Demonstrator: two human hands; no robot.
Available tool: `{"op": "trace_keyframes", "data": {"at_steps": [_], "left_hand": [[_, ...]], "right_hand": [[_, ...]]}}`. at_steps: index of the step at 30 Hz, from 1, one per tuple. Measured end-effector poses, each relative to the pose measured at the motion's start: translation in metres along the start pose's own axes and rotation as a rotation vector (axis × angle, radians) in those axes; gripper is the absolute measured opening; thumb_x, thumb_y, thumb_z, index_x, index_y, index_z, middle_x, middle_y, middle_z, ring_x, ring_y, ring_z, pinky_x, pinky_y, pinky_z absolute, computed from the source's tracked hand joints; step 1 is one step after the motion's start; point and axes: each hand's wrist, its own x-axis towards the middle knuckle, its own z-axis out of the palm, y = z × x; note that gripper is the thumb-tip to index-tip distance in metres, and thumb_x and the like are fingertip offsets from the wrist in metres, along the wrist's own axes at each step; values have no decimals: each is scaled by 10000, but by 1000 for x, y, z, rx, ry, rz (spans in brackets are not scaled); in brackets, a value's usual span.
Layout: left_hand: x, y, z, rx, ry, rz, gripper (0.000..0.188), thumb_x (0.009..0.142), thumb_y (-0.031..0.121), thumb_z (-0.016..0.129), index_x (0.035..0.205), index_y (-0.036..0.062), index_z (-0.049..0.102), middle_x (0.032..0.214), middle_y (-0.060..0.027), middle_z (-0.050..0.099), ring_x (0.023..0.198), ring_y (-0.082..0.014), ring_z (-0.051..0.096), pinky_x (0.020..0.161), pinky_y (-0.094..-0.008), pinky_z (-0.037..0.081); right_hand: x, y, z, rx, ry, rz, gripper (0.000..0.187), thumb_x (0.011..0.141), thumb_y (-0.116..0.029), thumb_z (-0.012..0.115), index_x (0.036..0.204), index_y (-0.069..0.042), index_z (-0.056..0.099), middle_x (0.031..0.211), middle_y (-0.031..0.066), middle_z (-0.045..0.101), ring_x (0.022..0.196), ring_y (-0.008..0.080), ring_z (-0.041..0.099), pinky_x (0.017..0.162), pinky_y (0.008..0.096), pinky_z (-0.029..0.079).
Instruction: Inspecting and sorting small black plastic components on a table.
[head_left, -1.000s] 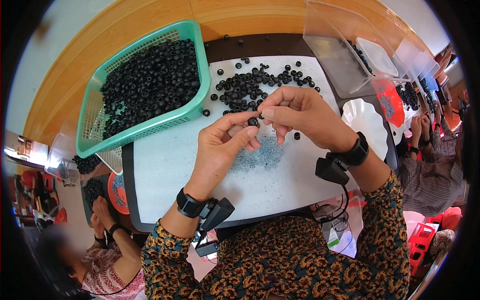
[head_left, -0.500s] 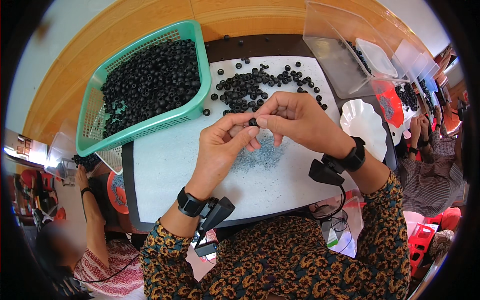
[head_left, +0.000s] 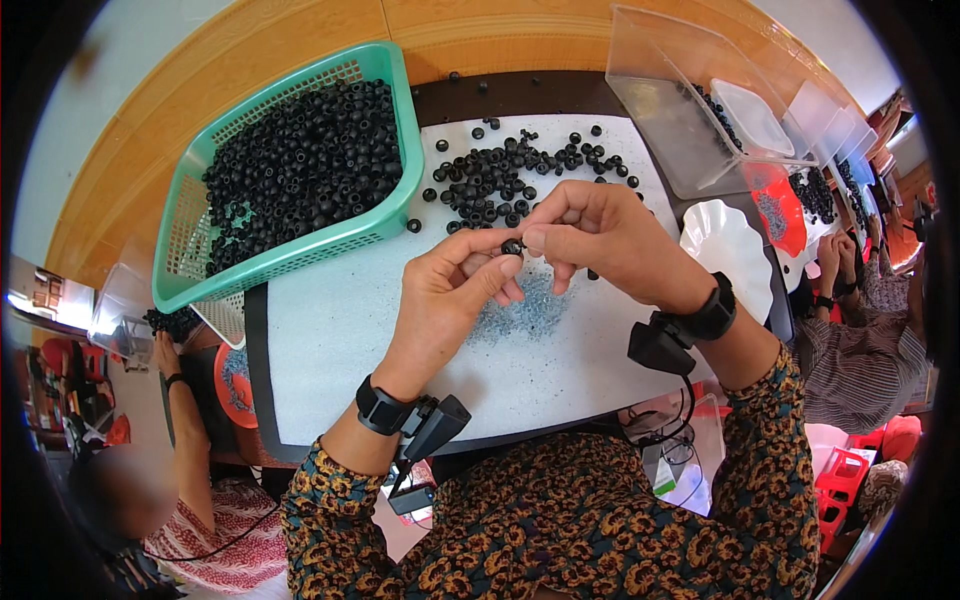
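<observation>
A round black bead (head_left: pixel 512 247) with a hole is pinched between the thumb and forefinger of my left hand (head_left: pixel 445 280), above the white sheet. Close to its right side, my right hand (head_left: pixel 605 245) has thumb and forefinger pressed together; whatever they hold is too small to make out. Another dark bead (head_left: pixel 592 274) shows just under my right hand. Below both hands lies a scatter of tiny clear bluish pieces (head_left: pixel 520 318). Beyond my fingers, many loose black beads (head_left: pixel 485 175) are spread over the sheet, partly hidden by my hands.
A green basket (head_left: pixel 410 150) full of black beads stands at the far left. On the right are a white scalloped dish (head_left: pixel 725 255), a clear plastic bin (head_left: pixel 660 120) and a red tray (head_left: pixel 778 210). Other people sit at both sides. The white sheet (head_left: pixel 340 370) covers the table.
My right hand has shifted slightly right, away from the bead, which now shows more fully in my left fingers. A dark bead has come into sight under my right hand.
</observation>
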Motion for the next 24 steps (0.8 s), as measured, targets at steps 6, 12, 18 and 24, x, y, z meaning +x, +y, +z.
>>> {"op": "trace_keyframes", "data": {"at_steps": [6, 12, 18, 24], "left_hand": [[0, 0, 0, 1, 1, -5, 247, 913, 65, 627, 1149, -8, 626, 865, -56, 680, 747, -118, 652, 651, -229, 510], [0, -2, 0, -5, -1, 5, 246, 915, 64, 624, 1153, 0, 625, 871, -50, 675, 751, -114, 650, 653, -227, 505], [-1, 0, 0, 32, -10, -9, 241, 920, 61, 615, 1147, -19, 617, 869, -75, 668, 759, -137, 648, 662, -244, 512], [0, 1, 1, 36, -12, -6, 237, 923, 63, 611, 1145, -22, 616, 860, -76, 667, 759, -135, 649, 662, -244, 514]], "right_hand": [[1, 5, 0, -28, -2, -15, 203, 916, -176, 635, 926, 26, 622, 764, 50, 646, 597, 78, 594, 540, 199, 473], [1, 3, 1, -41, 0, -16, 206, 917, -173, 634, 921, 32, 616, 771, 60, 649, 601, 82, 596, 535, 202, 470], [0, 7, 4, -44, -13, -56, 190, 922, -154, 625, 929, 35, 604, 803, 74, 661, 616, 88, 599, 542, 207, 475], [2, 9, 2, -50, -21, -70, 186, 924, -153, 625, 936, 31, 599, 824, 76, 667, 620, 92, 599, 555, 214, 486]]}}
